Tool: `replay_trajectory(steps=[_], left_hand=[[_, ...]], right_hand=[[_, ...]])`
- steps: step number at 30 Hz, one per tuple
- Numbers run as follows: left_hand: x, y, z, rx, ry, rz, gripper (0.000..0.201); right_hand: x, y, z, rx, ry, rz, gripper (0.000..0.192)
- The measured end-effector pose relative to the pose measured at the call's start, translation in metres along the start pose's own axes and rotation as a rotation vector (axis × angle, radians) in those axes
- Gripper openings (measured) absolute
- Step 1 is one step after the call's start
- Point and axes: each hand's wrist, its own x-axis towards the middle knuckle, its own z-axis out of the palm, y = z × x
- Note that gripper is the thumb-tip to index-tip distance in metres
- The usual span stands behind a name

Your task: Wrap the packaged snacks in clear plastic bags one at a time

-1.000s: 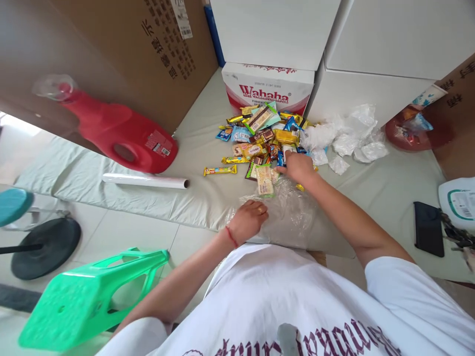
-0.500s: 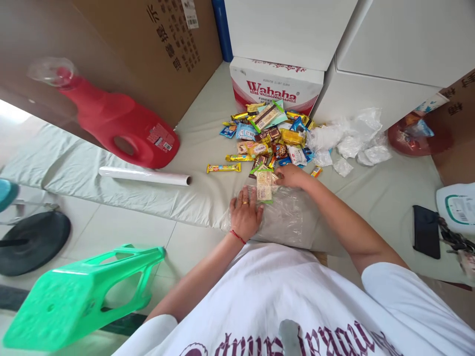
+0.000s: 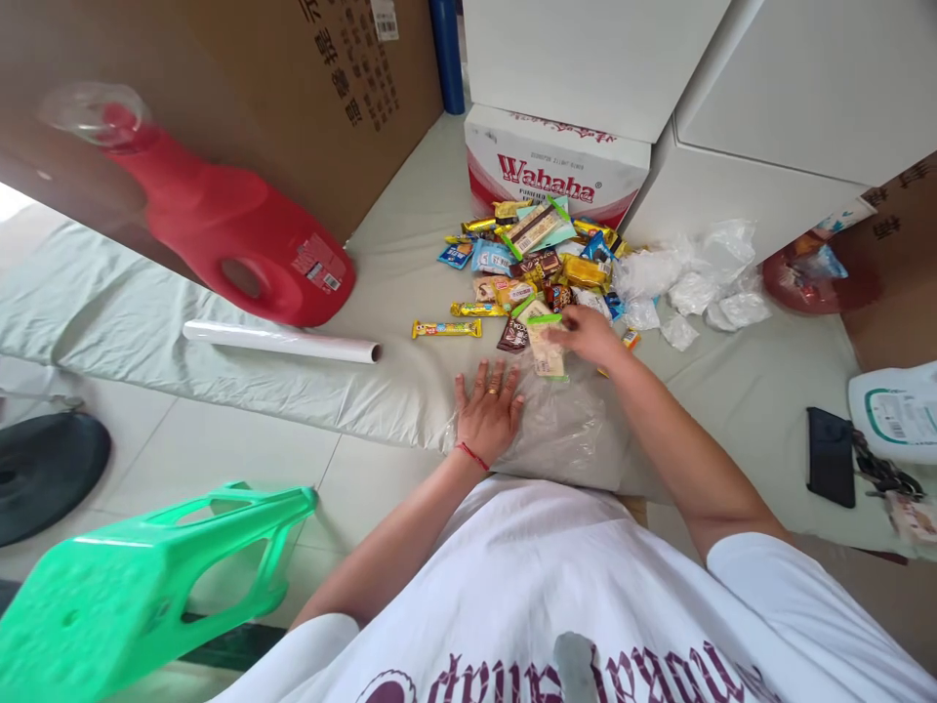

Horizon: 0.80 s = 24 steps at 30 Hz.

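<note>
My left hand (image 3: pixel 489 415) lies flat with its fingers spread, on the left edge of a clear plastic bag (image 3: pixel 567 430) on the cloth. Between the fingers of my right hand (image 3: pixel 590 337) is a snack packet (image 3: pixel 547 349) with green ends, held over the bag's far side. Behind it lies a heap of wrapped snacks (image 3: pixel 538 264) in yellow, blue and brown wrappers. A single yellow snack bar (image 3: pixel 446 329) lies apart on the left of the heap. My right fingertips are partly hidden by the packet.
A Wahaba carton (image 3: pixel 556 161) stands behind the heap. Crumpled clear bags (image 3: pixel 692 278) lie on its right. A red jug (image 3: pixel 249 234) and a white roll (image 3: pixel 282 342) are at left, a black phone (image 3: pixel 831 456) at right. A green stool (image 3: pixel 146 576) is on the floor.
My right hand has moved slightly up and right, carrying the packet off from my left hand. My left hand has stayed on the bag. The whole view has shifted a little.
</note>
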Motion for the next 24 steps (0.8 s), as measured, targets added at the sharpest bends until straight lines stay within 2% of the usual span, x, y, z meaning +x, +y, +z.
replay_trajectory(steps=[3, 6, 8, 11, 13, 16, 20, 22, 24], left_hand=[[0.001, -0.001, 0.001, -0.027, -0.013, 0.002, 0.056], [0.003, -0.002, 0.000, -0.051, -0.033, -0.002, 0.056], [0.004, -0.003, -0.002, -0.044, -0.050, -0.002, 0.055], [0.007, -0.006, -0.006, -0.011, -0.069, 0.009, 0.055], [0.008, -0.009, -0.007, 0.010, -0.075, 0.026, 0.055], [0.009, -0.010, -0.006, 0.024, -0.075, 0.044, 0.056], [0.009, -0.009, -0.006, 0.006, -0.062, 0.031, 0.056], [0.012, -0.008, -0.009, 0.000, -0.053, 0.004, 0.056], [0.018, -0.007, -0.014, 0.009, -0.052, -0.030, 0.056]], right_hand=[[-0.019, 0.026, -0.045, 0.165, 0.184, -0.039, 0.037], [-0.049, 0.049, -0.096, 0.206, 0.267, 0.047, 0.040], [-0.071, 0.059, -0.126, 0.052, 0.236, 0.126, 0.036], [-0.095, 0.067, -0.150, -0.372, 0.043, 0.262, 0.020], [-0.103, 0.070, -0.143, -0.620, -0.062, 0.362, 0.014], [-0.109, 0.077, -0.108, -0.773, -0.081, 0.388, 0.022], [-0.133, 0.102, -0.059, -0.715, -0.014, 0.238, 0.048], [-0.150, 0.119, -0.045, -0.667, 0.028, 0.170, 0.062], [-0.165, 0.135, -0.040, -0.596, 0.075, 0.115, 0.066]])
